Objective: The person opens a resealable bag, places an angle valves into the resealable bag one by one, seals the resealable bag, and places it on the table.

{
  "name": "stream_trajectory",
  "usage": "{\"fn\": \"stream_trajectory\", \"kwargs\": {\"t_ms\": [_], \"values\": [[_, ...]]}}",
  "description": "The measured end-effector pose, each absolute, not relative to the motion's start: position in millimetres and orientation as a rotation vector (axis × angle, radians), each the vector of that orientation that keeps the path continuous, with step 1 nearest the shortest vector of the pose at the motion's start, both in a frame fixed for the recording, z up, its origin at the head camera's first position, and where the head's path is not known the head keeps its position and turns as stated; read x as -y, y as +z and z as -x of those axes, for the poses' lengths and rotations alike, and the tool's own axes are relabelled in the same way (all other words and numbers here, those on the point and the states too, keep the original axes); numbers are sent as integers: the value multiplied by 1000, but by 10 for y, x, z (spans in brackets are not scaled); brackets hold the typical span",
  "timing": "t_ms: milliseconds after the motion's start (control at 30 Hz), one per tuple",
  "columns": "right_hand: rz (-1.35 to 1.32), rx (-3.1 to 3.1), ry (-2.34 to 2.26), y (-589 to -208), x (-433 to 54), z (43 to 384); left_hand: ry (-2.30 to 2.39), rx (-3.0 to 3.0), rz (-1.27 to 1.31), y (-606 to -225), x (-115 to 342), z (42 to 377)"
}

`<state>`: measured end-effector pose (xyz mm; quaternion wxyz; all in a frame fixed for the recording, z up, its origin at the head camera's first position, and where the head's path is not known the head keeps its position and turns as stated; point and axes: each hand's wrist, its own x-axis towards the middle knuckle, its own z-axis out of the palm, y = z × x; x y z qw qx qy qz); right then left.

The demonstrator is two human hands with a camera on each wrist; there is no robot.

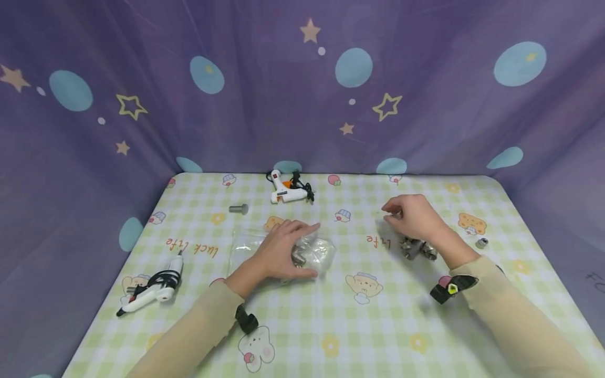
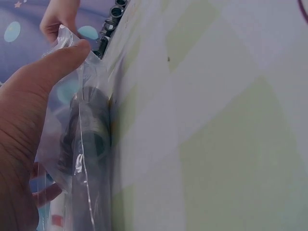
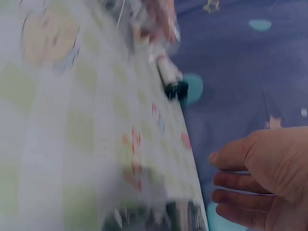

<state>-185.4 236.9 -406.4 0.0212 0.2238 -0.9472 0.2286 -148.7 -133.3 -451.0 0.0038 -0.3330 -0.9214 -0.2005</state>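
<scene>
My left hand (image 1: pixel 279 252) curves round a clear plastic bag (image 1: pixel 323 252), thumb and forefinger spread wide on either side of it. Through the film in the left wrist view show metal cylindrical pieces (image 2: pixel 94 125), with the thumb lying along the bag's edge. Over on the right, my right hand (image 1: pixel 416 218) is raised above a small group of metal fittings (image 1: pixel 412 249). Its fingers bend loosely, apart from the thumb, and nothing shows between them in the right wrist view. Those fittings (image 3: pixel 163 216) appear blurred below the hand there.
A white glue gun (image 1: pixel 288 194) with a black cord stands at the back. Another white tool with a wrapped black cord (image 1: pixel 158 286) lies at the left. A metal bolt (image 1: pixel 239 209) lies behind the bag, and a small metal fitting (image 1: pixel 482 242) sits at the far right.
</scene>
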Motion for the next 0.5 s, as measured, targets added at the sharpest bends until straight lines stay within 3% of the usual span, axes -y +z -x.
{"fn": "stream_trajectory", "kwargs": {"t_ms": [500], "values": [[-571,3103,463,-4197,-2642,1826,-617,2858,1070,-4523,1343,1498]]}}
